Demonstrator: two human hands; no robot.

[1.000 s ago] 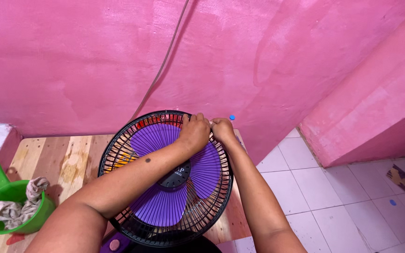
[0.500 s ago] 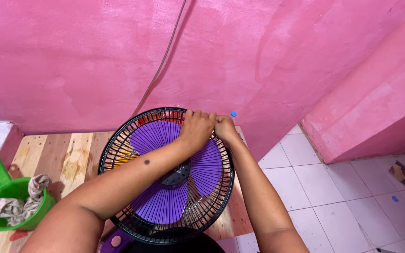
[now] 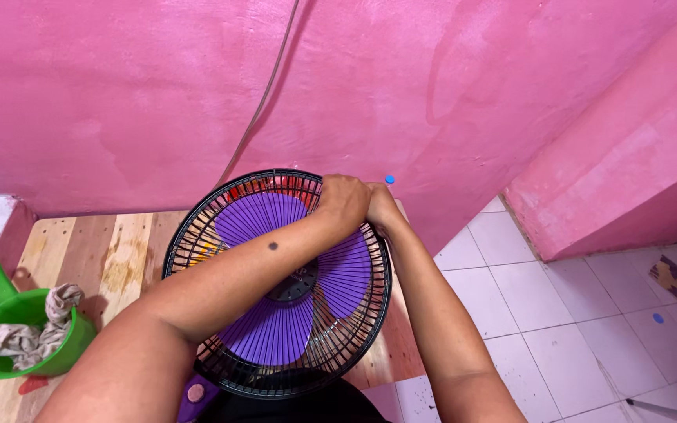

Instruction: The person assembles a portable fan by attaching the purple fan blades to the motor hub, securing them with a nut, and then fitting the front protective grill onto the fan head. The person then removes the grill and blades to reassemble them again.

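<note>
**Both hands on the far rim of the fan grille**

We see a green scoop-shaped container [image 3: 21,337] with a handle at the left end of the wooden surface [image 3: 111,254]; a crumpled grey rag [image 3: 29,333] lies in it. A round dark label [image 3: 295,283] sits at the hub of the fan, its print too small for us to tell. A small blue dot [image 3: 389,179] shows on the pink wall [image 3: 158,94] just beyond the hands.

The fan [image 3: 276,286] stands on the surface near its right edge, its black wire grille [image 3: 197,243] facing up toward us and its purple blades [image 3: 272,333] spread beneath. Our left hand [image 3: 344,200] is curled over the far top rim of the grille, fingers closed on the wires. Our right hand [image 3: 380,205] presses against it there, also closed on the rim. A thin cable [image 3: 264,102] runs up the wall behind.
</note>
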